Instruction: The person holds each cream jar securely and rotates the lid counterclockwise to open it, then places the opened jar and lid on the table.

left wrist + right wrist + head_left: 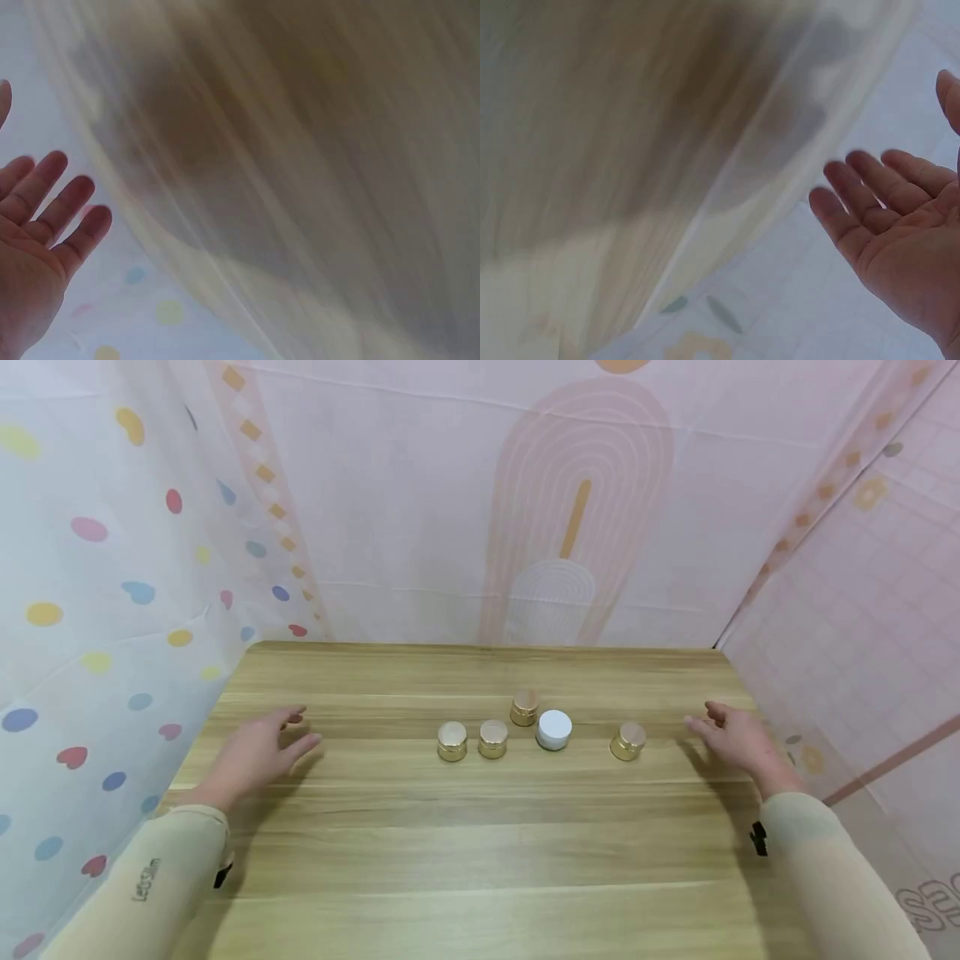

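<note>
My left hand (258,752) hovers over the left side of the table, fingers relaxed and holding nothing. On the opposite side my right hand (738,742) is likewise relaxed, with nothing in it. Nearest to it stands a small gold jar (628,742). A white-lidded jar (554,730) is right of the middle, beside another gold jar (524,707) set slightly farther back. Two more gold jars, one (492,739) and its neighbour (452,742), stand apart to the left. Both wrist views show loosely extended fingers (79,225) and no jars.
The wooden table (480,852) ends at a pale patterned curtain (405,510) along its back edge. Dotted cloth (90,577) hangs at the left, and a grid-patterned cloth (885,635) at the right.
</note>
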The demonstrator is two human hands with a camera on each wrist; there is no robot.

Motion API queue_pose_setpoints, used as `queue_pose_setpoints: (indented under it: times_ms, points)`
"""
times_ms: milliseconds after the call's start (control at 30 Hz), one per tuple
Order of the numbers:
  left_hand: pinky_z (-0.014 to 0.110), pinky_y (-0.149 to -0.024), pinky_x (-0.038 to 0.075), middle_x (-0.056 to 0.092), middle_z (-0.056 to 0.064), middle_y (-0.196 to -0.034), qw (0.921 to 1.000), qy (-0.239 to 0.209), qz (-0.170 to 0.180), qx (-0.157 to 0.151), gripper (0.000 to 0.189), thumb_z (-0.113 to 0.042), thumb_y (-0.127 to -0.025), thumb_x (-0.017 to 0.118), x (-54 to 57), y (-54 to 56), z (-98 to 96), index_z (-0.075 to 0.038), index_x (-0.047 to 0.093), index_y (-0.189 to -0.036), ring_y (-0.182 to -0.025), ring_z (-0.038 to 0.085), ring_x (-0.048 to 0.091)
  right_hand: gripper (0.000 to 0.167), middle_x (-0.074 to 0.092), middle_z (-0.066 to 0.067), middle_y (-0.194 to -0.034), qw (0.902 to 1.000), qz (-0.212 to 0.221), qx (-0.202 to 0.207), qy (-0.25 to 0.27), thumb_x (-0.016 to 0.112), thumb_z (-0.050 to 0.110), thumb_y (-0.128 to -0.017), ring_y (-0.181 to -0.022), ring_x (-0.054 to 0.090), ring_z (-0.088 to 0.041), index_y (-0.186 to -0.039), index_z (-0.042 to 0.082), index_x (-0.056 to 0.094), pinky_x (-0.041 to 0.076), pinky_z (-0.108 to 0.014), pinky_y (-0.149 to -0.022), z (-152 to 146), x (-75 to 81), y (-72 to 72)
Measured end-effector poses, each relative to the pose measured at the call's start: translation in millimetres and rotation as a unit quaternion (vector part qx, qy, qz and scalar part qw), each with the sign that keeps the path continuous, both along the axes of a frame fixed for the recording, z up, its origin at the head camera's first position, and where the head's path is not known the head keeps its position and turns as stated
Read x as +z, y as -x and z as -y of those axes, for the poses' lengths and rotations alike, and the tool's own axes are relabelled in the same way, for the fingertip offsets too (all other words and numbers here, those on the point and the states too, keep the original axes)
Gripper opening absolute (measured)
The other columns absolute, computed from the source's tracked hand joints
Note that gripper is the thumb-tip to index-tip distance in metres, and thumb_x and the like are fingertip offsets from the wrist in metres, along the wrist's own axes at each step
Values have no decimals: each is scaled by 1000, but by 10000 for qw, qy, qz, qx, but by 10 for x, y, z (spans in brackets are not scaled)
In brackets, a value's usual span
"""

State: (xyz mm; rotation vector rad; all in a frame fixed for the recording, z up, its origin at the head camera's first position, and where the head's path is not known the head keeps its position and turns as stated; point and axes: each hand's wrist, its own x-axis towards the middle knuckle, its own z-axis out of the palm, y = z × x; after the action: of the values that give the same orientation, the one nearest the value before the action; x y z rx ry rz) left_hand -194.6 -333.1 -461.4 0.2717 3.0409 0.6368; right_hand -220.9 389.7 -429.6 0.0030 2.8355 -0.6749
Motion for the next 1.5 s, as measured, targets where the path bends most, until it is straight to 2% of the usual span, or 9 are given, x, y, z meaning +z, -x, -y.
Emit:
queue_pose_setpoints:
  times_ms: [200, 400, 600, 700, 767, 833, 967, 1233, 1500]
  points:
    - [66, -99, 55, 66, 28, -142, 9984, -571, -46, 19, 68, -50, -107, 60, 48, -95, -253, 0, 53, -154, -125, 50, 65, 83, 49, -37, -156, 9967, -429, -87, 691, 45, 57, -111, -140, 52, -55, -160, -10, 37, 49, -65, -111, 189, 19, -63]
    - [55, -88, 60, 69, 24, -141, 9939, -1086, -157, -82, 62, -43, -106, 66, 57, -150, -575, -1, 57, -150, -115, 41, 69, 81, 52, -33, -156, 9902, -581, -240, 1249, 50, 56, -109, -141, 53, -52, -159, -8, 40, 49, -63, -113, 397, 27, -147]
    - [43, -84, 59, 68, 19, -143, 9878, -1559, 45, 5, 64, -41, -102, 73, 54, -185, -998, -4, 57, -151, -113, 33, 70, 78, 54, -30, -156, 9848, -827, -315, 1493, 53, 55, -109, -140, 55, -48, -160, -3, 43, 51, -60, -110, 546, 109, -228]
    - [44, -85, 60, 67, 18, -145, 9858, -1669, 172, -16, 65, -39, -101, 75, 50, -200, -1178, -4, 56, -152, -115, 32, 69, 74, 58, -29, -151, 9817, -1060, -268, 1562, 56, 51, -109, -133, 61, -47, -158, -3, 46, 60, -34, -98, 626, 143, -281]
    - [45, -87, 60, 67, 18, -146, 9848, -1721, 237, -48, 65, -39, -100, 75, 59, -208, -1269, -4, 56, -152, -116, 33, 69, 70, 62, -30, -147, 9790, -1242, -232, 1599, 58, 48, -109, -127, 65, -45, -155, -3, 49, 57, -19, -87, 675, 149, -317]
    - [48, -89, 60, 66, 18, -147, 9837, -1772, 288, -54, 66, -40, -101, 75, 61, -212, -1336, -4, 55, -152, -117, 33, 68, 67, 65, -30, -143, 9762, -1359, -225, 1677, 60, 44, -109, -123, 67, -43, -154, -4, 51, 50, -8, -80, 723, 150, -356]
    - [51, -93, 60, 66, 18, -148, 9829, -1811, 322, -13, 64, -38, -101, 74, 60, -237, -1424, -4, 55, -152, -120, 36, 67, 64, 68, -29, -139, 9731, -1482, -220, 1751, 63, 41, -108, -117, 69, -39, -152, -4, 53, 53, -10, -79, 815, 141, -415]
    - [61, -107, 53, 62, 18, -153, 9856, -1655, 344, -26, 64, -40, -101, 74, -41, -250, -1556, -6, 56, -152, -134, 44, 61, 58, 73, -26, -131, 9724, -1486, -38, 1800, 67, 34, -106, -112, 73, -37, -150, -3, 57, 55, -14, -80, 1009, 130, -496]
    - [66, -121, 39, 59, 23, -154, 9858, -1657, 223, -129, 69, -37, -96, 80, -87, -228, -1719, -2, 56, -151, -147, 49, 47, 53, 75, -22, -130, 9746, -1395, 287, 1728, 69, 33, -105, -107, 73, -30, -145, -2, 62, 57, -21, -83, 1236, 63, -539]
